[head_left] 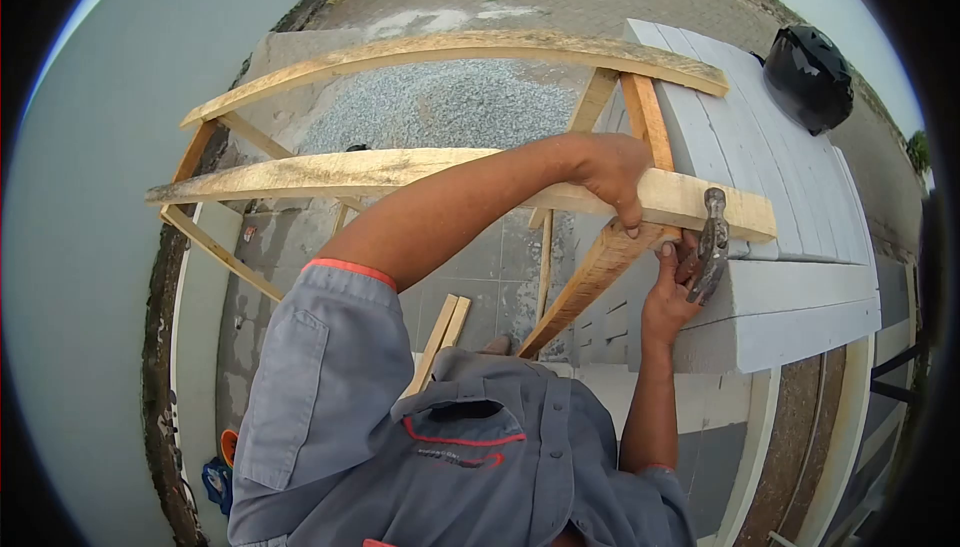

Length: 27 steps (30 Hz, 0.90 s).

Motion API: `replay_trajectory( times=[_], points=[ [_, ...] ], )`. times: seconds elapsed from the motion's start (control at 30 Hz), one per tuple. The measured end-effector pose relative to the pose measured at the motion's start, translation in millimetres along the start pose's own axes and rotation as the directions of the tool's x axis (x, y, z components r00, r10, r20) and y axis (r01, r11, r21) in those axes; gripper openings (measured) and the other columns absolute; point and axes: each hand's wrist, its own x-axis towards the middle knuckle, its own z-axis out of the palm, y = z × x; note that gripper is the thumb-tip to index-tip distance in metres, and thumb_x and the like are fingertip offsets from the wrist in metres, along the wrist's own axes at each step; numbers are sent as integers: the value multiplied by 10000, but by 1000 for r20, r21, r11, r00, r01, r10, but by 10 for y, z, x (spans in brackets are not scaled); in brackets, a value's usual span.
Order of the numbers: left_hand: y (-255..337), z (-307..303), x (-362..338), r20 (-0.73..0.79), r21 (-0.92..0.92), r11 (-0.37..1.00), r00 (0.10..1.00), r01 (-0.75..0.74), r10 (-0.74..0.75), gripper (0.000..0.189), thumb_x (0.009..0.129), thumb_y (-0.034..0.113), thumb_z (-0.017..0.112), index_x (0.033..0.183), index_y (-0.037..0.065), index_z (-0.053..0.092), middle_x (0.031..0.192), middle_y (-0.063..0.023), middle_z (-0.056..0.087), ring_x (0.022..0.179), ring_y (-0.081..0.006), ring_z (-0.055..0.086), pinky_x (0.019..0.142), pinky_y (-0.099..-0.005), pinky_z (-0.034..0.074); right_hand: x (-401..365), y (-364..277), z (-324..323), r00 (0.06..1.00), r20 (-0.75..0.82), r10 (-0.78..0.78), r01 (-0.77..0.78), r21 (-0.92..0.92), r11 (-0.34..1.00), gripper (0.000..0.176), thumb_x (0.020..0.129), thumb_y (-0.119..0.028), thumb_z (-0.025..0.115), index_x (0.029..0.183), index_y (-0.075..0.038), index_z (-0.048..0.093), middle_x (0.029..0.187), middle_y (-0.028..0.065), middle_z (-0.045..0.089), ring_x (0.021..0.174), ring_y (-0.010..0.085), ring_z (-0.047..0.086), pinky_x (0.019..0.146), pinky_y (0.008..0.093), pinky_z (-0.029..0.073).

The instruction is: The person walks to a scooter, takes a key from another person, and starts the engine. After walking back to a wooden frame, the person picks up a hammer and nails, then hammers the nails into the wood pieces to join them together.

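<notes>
My left hand reaches across and closes over the near wooden beam, its fingers on the far side. Its thumb presses down where a slanting wooden post meets the beam. Just below, my right hand is closed around a claw hammer close to its head. A thumb or finger of that hand touches the end of the post. The hammer's handle is mostly hidden. A second beam runs roughly parallel farther out, with an orange-brown crosspiece joining the two.
Stacked pale blocks stand to the right, with a black helmet beyond. A gravel pile lies past the frame. Loose wood strips rest near my body. A light wall rises on the left.
</notes>
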Motion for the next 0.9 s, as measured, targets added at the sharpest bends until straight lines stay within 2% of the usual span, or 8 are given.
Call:
replay_trajectory(
  times=[0.03, 0.13, 0.2, 0.37, 0.5, 0.63, 0.7, 0.9],
  points=[
    [-61, 18, 36, 9, -65, 997, 999, -49, 49, 576, 575, 230, 878, 1056, -32, 698, 942, -171, 736, 879, -279, 710, 775, -353, 541, 3, 13, 8, 1000, 0, -5, 5, 41, 999, 350, 953, -19, 645, 1266, 95, 537, 1186, 149, 617, 1055, 214, 607, 908, 327, 525],
    [69, -44, -40, 26, -70, 992, 994, -103, 105, 610, 569, 220, 884, 1076, -48, 674, 957, -175, 730, 885, -281, 704, 802, -349, 542, 41, 174, -39, 994, -48, -99, 100, 4, 995, 268, 942, -24, 661, 1182, 78, 598, 1092, 121, 644, 981, 195, 619, 851, 316, 522],
    [110, -57, -66, -3, -90, 996, 1000, -14, 14, 633, 556, 205, 896, 1080, -59, 659, 961, -183, 724, 887, -276, 699, 818, -343, 541, 43, 208, -42, 989, -16, -144, 144, -11, 990, 184, 926, -28, 677, 1087, 53, 639, 973, 109, 648, 898, 196, 624, 765, 321, 508],
    [71, -36, -14, 11, -116, 993, 1000, -9, 10, 636, 534, 181, 911, 1065, -64, 660, 948, -183, 723, 883, -259, 697, 809, -345, 545, 65, 237, -62, 977, -24, -211, 210, -47, 977, 124, 907, -38, 694, 983, 44, 641, 861, 111, 620, 791, 234, 614, 693, 348, 482],
    [76, -63, -9, 32, -110, 992, 998, 58, -55, 628, 531, 173, 918, 1049, -74, 663, 920, -182, 727, 856, -266, 701, 796, -337, 553, 67, 264, -24, 976, -32, -217, 216, -37, 976, 120, 905, -37, 696, 970, 45, 636, 846, 107, 610, 771, 233, 607, 683, 352, 476],
    [46, -72, 10, 33, -133, 991, 999, 30, -26, 638, 525, 172, 929, 1048, -79, 665, 922, -185, 729, 849, -271, 705, 798, -330, 554, 69, 282, -41, 971, -24, -237, 236, -55, 970, 110, 904, -35, 695, 948, 41, 627, 831, 109, 597, 751, 236, 598, 666, 353, 465],
    [5, -80, 36, 70, -195, 980, 997, 45, -32, 666, 513, 175, 942, 1064, -80, 666, 936, -192, 731, 863, -267, 708, 803, -327, 555, 65, 295, -53, 971, -14, -237, 235, -82, 969, 110, 904, -37, 696, 933, 36, 620, 824, 111, 590, 742, 239, 595, 658, 355, 460],
    [-40, -116, 100, 128, -219, 973, 990, 78, -51, 679, 510, 175, 947, 1075, -79, 669, 949, -194, 732, 880, -265, 709, 813, -324, 554, 60, 242, -40, 973, -21, -231, 228, -89, 970, 118, 899, -40, 701, 922, 32, 610, 822, 115, 579, 732, 255, 597, 645, 362, 457]
  ],
)
